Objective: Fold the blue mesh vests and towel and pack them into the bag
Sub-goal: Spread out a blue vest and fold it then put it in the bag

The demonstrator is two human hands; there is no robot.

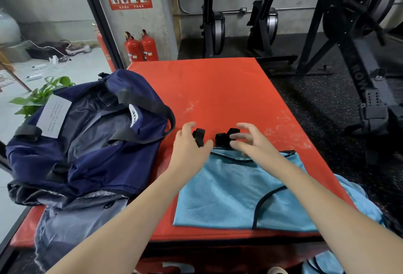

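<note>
One light blue mesh vest [235, 188] with black trim lies flat on the near right of the red table [218, 90]. Left hand [187, 143] fingers grip one black strap [199, 135]; right hand [248, 140] fingers spread loosely above two more. Navy bag [91, 134] gapes open, left.

Mat [218, 90] on top of a box, floor around it. Bag [87, 143] on the mat's left part, mouth open upward, overhanging the left edge. Vest [239, 191] flat on the mat's near-right, right of the bag, its right side spilling over the edge. Straps [220, 137] just beyond the vest's far edge. Left hand [189, 143] and right hand [248, 140] over the straps. Fire extinguishers [141, 47] and rowing machines [359, 34] behind the mat.
</note>
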